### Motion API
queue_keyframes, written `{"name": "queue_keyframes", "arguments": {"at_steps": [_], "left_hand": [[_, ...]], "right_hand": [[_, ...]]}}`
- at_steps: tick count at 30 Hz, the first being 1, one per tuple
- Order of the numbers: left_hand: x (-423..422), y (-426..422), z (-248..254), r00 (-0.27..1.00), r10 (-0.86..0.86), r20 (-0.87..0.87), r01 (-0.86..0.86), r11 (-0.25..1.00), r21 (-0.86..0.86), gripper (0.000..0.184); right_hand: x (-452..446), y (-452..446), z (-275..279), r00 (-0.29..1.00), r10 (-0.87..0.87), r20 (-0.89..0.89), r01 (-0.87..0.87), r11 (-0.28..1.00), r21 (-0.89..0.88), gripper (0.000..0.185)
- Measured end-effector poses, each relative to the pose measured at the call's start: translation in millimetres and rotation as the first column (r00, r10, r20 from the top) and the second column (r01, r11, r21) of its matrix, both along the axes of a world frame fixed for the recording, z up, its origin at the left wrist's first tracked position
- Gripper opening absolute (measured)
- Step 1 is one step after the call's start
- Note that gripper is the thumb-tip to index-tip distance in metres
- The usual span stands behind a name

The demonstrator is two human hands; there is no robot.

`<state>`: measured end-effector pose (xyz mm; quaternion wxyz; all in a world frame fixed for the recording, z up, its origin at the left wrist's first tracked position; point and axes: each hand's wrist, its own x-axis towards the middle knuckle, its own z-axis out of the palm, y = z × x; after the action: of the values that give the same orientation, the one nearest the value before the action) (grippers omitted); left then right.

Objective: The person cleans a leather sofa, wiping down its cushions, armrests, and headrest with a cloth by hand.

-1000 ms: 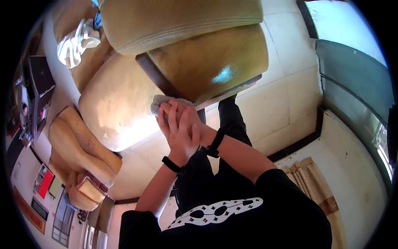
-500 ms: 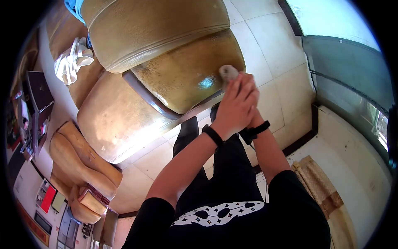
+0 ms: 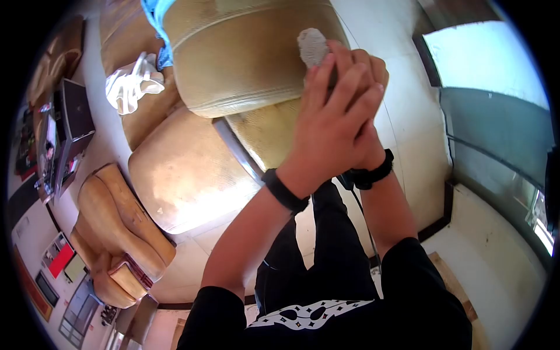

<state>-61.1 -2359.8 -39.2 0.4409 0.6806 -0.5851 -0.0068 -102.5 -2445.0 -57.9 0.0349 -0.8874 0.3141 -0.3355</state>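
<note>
A bunched greyish-white cloth (image 3: 312, 48) sticks out past the fingers of my two hands, in front of the brown leather sofa. My left hand (image 3: 332, 125) is closed over the top of my right hand, fingers bent and overlapping. Underneath, my right hand (image 3: 376, 67) is closed too, with its fingertips against the cloth. The rest of the cloth is hidden inside the hands. Behind the cloth is the sofa's large rounded cushion (image 3: 245, 58); below it shows part of a seat panel (image 3: 265, 131). Whether the cloth touches the leather I cannot tell.
To the left, a crumpled white cloth (image 3: 131, 84) lies on the sofa, with blue fabric (image 3: 158, 29) near it. Another brown leather seat (image 3: 122, 221) stands at lower left. Tiled floor (image 3: 402, 111) and a wall with a greenish glass panel (image 3: 496, 134) are at right.
Both hands have risen together with the cloth, from beside the lower seat panel to in front of the large cushion. They look larger and closer. The view has shifted slightly.
</note>
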Motion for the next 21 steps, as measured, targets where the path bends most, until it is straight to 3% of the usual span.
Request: {"name": "queue_keyframes", "arguments": {"at_steps": [2, 5, 7, 10, 14, 16, 19, 21], "left_hand": [[32.5, 9.9, -0.5, 0.999, 0.030, -0.015, -0.030, 1.000, -0.009, 0.049], [71.2, 17.0, 8.1, 0.992, 0.122, 0.028, -0.122, 0.993, 0.000, 0.049], [102.2, 16.2, 24.0, 0.955, 0.274, 0.111, -0.273, 0.962, -0.017, 0.049], [149.7, -1.7, 21.0, 0.939, 0.322, 0.125, -0.327, 0.944, 0.029, 0.048], [195.0, -38.7, -12.3, 0.937, 0.299, 0.179, -0.319, 0.942, 0.099, 0.046], [195.8, -52.5, -12.4, 0.932, 0.303, 0.198, -0.338, 0.924, 0.176, 0.045], [203.8, -45.8, -31.0, 0.946, 0.266, 0.186, -0.278, 0.960, 0.039, 0.041], [210.9, -45.3, -45.0, 0.949, 0.260, 0.177, -0.263, 0.965, -0.005, 0.041]], "right_hand": [[38.2, -10.8, -14.2, 0.993, 0.060, 0.107, -0.040, 0.983, -0.179, 0.035], [92.4, -4.2, -7.2, 0.959, 0.186, 0.216, -0.169, 0.981, -0.092, 0.027], [133.6, -8.1, 8.2, 0.955, 0.281, 0.092, -0.273, 0.958, -0.089, 0.032], [172.8, -28.8, 4.4, 0.903, 0.409, -0.128, -0.407, 0.912, 0.050, 0.032], [193.5, -47.6, -19.6, 0.906, 0.414, -0.081, -0.415, 0.910, 0.012, 0.028], [193.3, -50.5, -16.7, 0.905, 0.408, -0.120, -0.393, 0.910, 0.132, 0.028], [194.2, -55.6, -50.9, 0.927, 0.361, -0.100, -0.310, 0.889, 0.336, 0.027], [204.9, -58.9, -55.9, 0.903, 0.372, -0.215, -0.198, 0.804, 0.561, 0.027]]}}
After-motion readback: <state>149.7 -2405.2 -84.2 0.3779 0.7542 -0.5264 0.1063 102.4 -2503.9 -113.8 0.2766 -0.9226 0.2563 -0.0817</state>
